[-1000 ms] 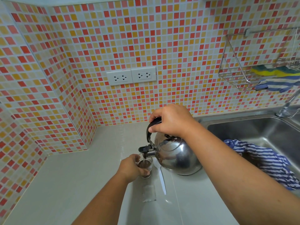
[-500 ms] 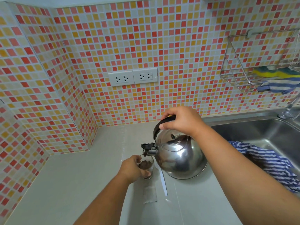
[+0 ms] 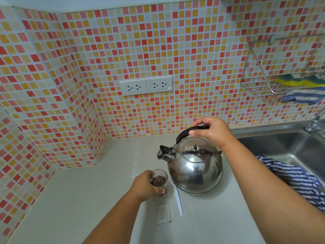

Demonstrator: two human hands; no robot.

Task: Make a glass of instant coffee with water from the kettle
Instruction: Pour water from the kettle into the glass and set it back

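A steel kettle (image 3: 194,171) stands upright on the grey counter (image 3: 79,191), spout pointing left. My right hand (image 3: 212,132) grips its black handle from above. Just left of the kettle is a small clear glass (image 3: 161,182) with dark brown coffee liquid in it. My left hand (image 3: 145,184) wraps around the glass from the left and holds it on the counter. The spout is above and behind the glass, no water running.
An empty clear sachet (image 3: 163,213) and a white stirrer strip (image 3: 178,201) lie in front of the glass. A steel sink (image 3: 281,147) with a striped cloth (image 3: 295,178) is at the right. Wall sockets (image 3: 146,87) and a wire rack (image 3: 263,81) hang above.
The kettle has tipped back from pouring into the glass, moved right and now sits level on the counter. My left hand stays on the glass.
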